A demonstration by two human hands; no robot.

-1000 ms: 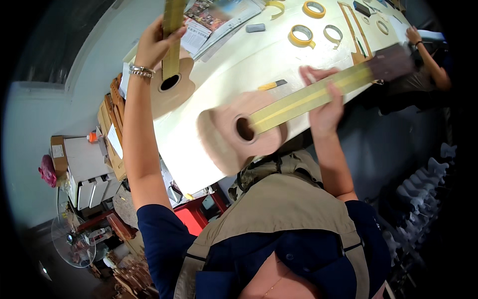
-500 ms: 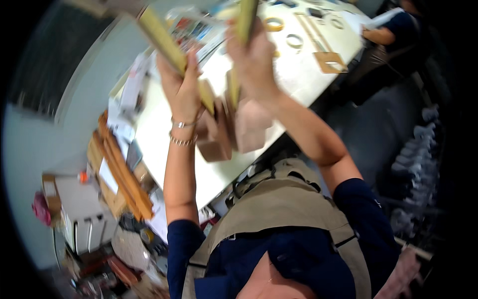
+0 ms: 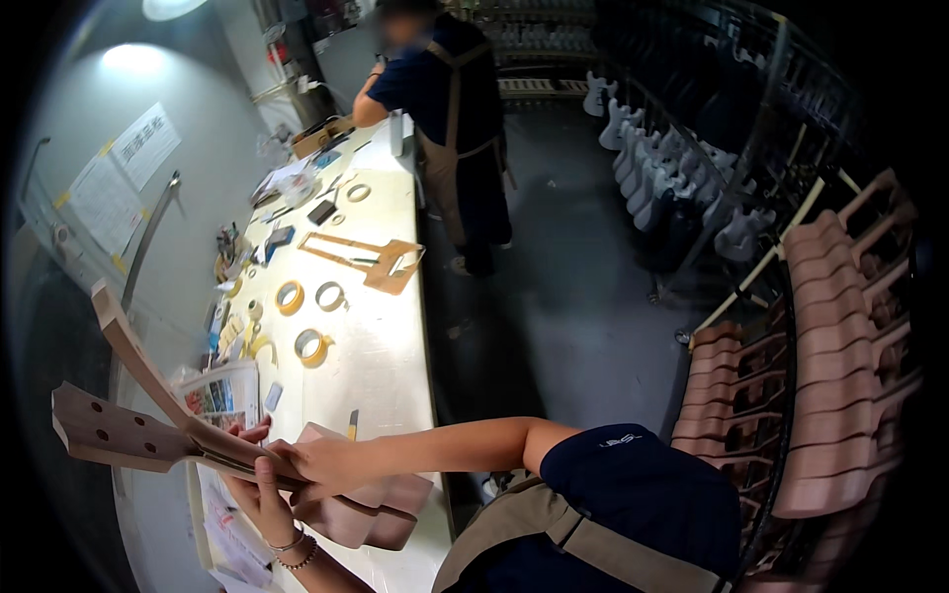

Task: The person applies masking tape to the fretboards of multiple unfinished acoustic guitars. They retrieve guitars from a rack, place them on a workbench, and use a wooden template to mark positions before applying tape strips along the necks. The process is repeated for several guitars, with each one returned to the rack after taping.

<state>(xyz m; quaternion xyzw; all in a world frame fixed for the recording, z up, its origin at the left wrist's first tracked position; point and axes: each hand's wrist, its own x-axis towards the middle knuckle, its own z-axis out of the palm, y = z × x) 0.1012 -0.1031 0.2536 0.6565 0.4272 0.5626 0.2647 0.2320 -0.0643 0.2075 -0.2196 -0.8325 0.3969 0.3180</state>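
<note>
Two unfinished wooden guitars lie close together over the table's near end. One headstock (image 3: pixel 114 430), with tuner holes, points left. Above it another headstock (image 3: pixel 124 331) slants up and away, seen edge-on. Their bare pinkish-brown guitar bodies (image 3: pixel 361 519) sit to the right of my hands. My left hand (image 3: pixel 262 499), with bracelets at the wrist, grips the necks from below, its thumb up and some fingers showing behind. My right hand (image 3: pixel 326 465) reaches across and is closed round the necks beside the bodies. Which neck each hand bears is hard to separate.
On the white table (image 3: pixel 381 395) lie a utility knife (image 3: pixel 353 425), tape rolls (image 3: pixel 310 346) and a guitar-shaped template (image 3: pixel 390 267). A co-worker (image 3: pixel 455 119) stands at its far end. Racks of unfinished guitars (image 3: pixel 825 346) stand at right, with white guitar bodies (image 3: pixel 643 168) beyond.
My view has swung right and up toward the room. The guitars, held apart one per hand before, now lie together with headstocks leftward, and both hands have come together at the necks.
</note>
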